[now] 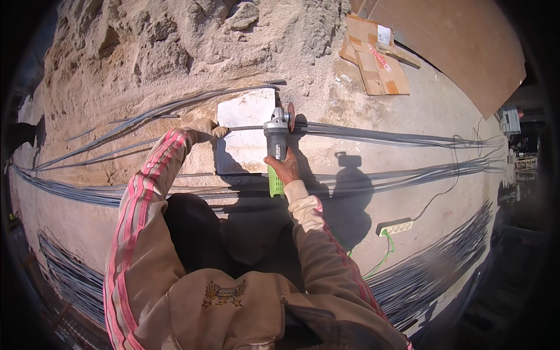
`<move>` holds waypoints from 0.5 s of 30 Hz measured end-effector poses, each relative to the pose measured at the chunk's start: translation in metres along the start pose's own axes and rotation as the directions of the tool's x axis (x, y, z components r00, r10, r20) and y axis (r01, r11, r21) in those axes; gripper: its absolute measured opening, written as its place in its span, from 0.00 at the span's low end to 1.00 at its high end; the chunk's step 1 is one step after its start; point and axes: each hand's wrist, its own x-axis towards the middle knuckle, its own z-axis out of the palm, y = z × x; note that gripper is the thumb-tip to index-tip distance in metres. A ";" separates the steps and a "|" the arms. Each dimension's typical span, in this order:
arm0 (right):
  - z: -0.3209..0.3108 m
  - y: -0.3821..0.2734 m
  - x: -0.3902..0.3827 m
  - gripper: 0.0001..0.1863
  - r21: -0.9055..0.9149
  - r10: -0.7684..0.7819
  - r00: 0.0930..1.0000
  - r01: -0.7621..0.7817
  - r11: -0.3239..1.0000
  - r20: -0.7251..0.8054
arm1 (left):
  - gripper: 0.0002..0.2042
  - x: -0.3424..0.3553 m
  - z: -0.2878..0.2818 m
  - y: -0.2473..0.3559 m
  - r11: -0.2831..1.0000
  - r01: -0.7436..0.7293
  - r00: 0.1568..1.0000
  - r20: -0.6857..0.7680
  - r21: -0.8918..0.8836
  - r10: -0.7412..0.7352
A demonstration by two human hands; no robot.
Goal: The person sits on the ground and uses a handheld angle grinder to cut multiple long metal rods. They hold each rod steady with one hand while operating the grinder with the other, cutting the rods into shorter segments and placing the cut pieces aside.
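Note:
My gloved left hand [213,129] grips a steel bar [248,128] that lies across a white block [245,108], just left of centre. My bare right hand [283,165] is closed round the body of a grey and green angle grinder [276,146]. The grinder's reddish disc [291,116] stands upright by the bar, at the block's right edge; I cannot tell whether they touch. Beyond the block, the bar runs right among several others [373,135].
Sandy rubble [175,46] fills the top, beside torn cardboard [373,70] and a brown board [466,52]. Long rebar bundles [70,189] cross the concrete, with more heaped [437,262] at lower right. A power strip [396,227] with green and dark cords lies at right.

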 end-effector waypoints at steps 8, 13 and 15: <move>-0.006 -0.029 -0.025 0.65 0.025 -0.015 1.000 0.016 1.000 -0.021 | 0.32 -0.008 -0.003 0.006 0.997 0.013 0.999 -0.040 0.082 -0.009; -0.001 -0.010 -0.012 0.65 0.004 -0.008 0.997 0.009 1.000 -0.077 | 0.32 -0.006 -0.002 0.008 0.999 0.008 0.999 -0.040 0.048 -0.006; -0.002 -0.009 -0.011 0.65 0.019 0.001 0.998 0.000 1.000 -0.068 | 0.32 -0.005 -0.001 0.008 0.999 0.010 1.000 -0.027 0.030 -0.009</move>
